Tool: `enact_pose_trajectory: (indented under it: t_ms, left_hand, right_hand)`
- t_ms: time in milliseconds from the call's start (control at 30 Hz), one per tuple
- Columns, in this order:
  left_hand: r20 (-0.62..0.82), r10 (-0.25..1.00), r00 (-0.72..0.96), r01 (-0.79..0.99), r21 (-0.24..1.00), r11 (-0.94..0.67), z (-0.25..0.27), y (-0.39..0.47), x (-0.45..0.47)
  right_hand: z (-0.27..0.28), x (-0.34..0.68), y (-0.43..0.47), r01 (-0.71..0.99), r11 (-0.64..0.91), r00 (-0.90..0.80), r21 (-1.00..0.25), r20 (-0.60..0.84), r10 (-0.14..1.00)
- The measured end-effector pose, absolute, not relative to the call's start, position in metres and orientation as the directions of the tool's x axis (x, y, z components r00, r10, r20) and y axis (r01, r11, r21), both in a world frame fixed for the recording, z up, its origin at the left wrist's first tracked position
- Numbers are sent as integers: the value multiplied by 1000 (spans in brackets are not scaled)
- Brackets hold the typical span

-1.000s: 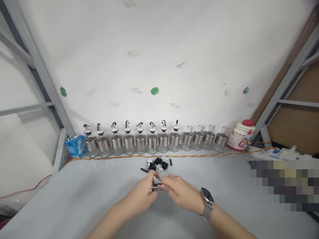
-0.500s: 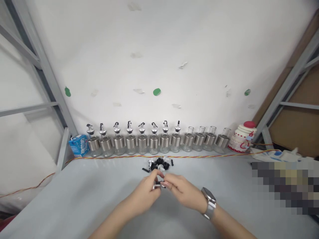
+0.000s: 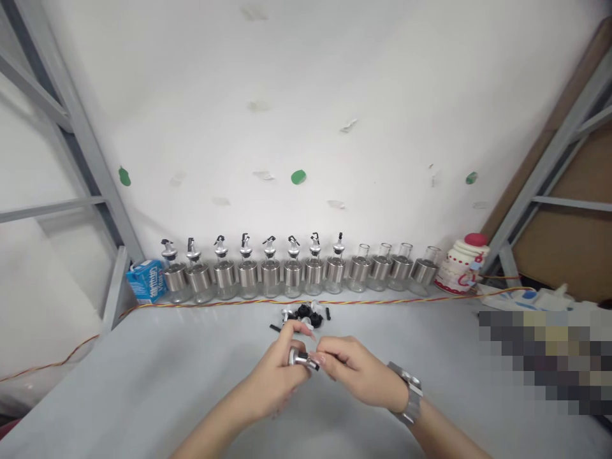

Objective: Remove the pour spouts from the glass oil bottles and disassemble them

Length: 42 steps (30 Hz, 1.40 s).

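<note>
My left hand is closed round a silver pour spout with a black part at its tip, its nozzle pointing right. Its index finger reaches out above the spout. My right hand, with a watch on the wrist, pinches at the black tip; whether it grips that tip or only touches it, I cannot tell. Just beyond the hands lies a small pile of loose spout parts, black, clear and silver. A short black strip sits at the pile's right.
Along the wall stands a row of glass bottles with steel bands; several bear spouts, those at the right have bare necks. A blue carton and a white-and-red jar flank them. A twisted cord crosses in front.
The spout has turned in my left hand, so more of its silver body shows. My right hand has shifted slightly right and its wrist has rotated. The view has shifted a little.
</note>
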<state>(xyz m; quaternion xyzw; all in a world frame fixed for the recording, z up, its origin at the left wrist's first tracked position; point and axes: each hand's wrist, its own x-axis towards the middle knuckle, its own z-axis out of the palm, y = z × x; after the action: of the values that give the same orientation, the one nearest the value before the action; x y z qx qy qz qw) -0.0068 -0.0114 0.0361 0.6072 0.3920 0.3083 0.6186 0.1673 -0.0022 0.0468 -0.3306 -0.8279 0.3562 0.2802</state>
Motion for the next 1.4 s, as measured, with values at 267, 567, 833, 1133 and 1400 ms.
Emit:
enact_pose_trajectory:
  t_ms: [267,567,833,1133,1400]
  left_hand:
    - [-52,863,502,68,997,21,44,-17,-4]
    - [37,883,467,387,890,-241,45,-17,-8]
    - [225,866,446,538,706,-460,46,-16,-8]
    - [263,844,468,435,763,-479,46,-19,-4]
    - [157,857,491,343,869,-356,39,-22,0]
  right_hand:
    - [47,168,-2,217,375,-644,-901,156,749]
    - [45,163,-6,236,373,-638,-897,147,756]
    - [40,163,1,121,265,-660,-957,122,741]
    - [58,171,-6,203,449,-681,-870,204,703]
    - [57,173,-5,92,37,-753,-995,-45,657]
